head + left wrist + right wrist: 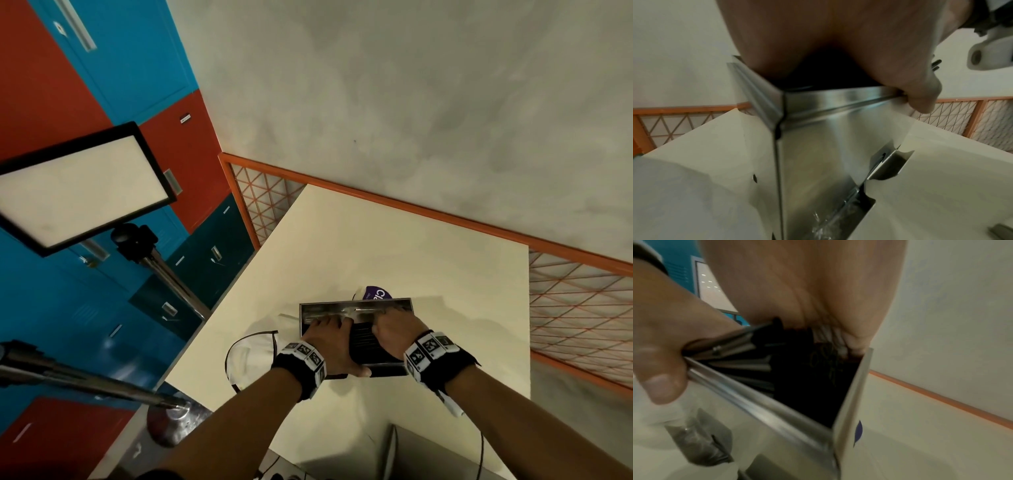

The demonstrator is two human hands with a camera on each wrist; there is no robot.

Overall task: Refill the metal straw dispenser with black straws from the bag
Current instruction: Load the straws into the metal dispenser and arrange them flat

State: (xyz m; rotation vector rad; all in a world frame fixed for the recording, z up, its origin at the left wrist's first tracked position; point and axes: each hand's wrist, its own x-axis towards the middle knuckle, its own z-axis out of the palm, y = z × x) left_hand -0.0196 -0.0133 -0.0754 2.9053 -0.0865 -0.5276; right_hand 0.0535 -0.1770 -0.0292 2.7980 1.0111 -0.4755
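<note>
The metal straw dispenser (356, 307) (818, 146) (764, 412) stands open-topped on the cream table (394, 246). A bundle of black straws (366, 342) (748, 344) lies across its opening. My left hand (327, 342) covers the bundle's left end, its thumb (923, 99) (659, 369) hooked over the front rim and pinching straws against the palm. My right hand (397, 329) lies flat on the right end, fingertips (846, 344) down inside by the right wall. Clear plastic (694, 434) lies in front of the dispenser; whether it is the bag I cannot tell.
A purple-labelled packet (376, 293) sits behind the dispenser, and a pale sheet with a looped black cord (245, 356) lies left of it. A light panel (78, 188) on a stand, a metal pole (85, 383) and lockers are left; an orange mesh railing (579, 308) runs right.
</note>
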